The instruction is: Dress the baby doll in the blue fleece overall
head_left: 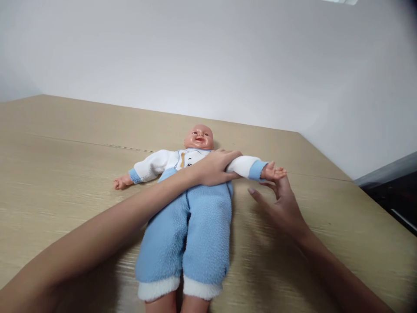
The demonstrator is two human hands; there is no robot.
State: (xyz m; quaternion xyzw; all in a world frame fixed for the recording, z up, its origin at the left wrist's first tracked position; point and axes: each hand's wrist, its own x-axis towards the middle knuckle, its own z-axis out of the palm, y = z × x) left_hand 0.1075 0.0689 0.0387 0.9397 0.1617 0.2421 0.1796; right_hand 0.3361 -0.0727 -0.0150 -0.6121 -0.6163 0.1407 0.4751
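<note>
A baby doll point(205, 217) in a white top and fluffy blue trousers with white cuffs lies on its back on a wooden table point(81, 130), head toward the far edge. Reaching across its body, my left hand point(216, 167) is wrapped round the upper part of the doll's sleeved arm on the right side. My right hand point(283, 202) is just below the doll's small hand at the end of that same arm, thumb apart from the fingers; some fingertips are hidden behind the doll's hand. The doll's other arm stretches out to the left.
A pale wall point(195, 56) rises behind the far table edge. Beyond the table's right edge stands a dark object point(394, 191). A thin seam crosses the tabletop near the doll's shoulders.
</note>
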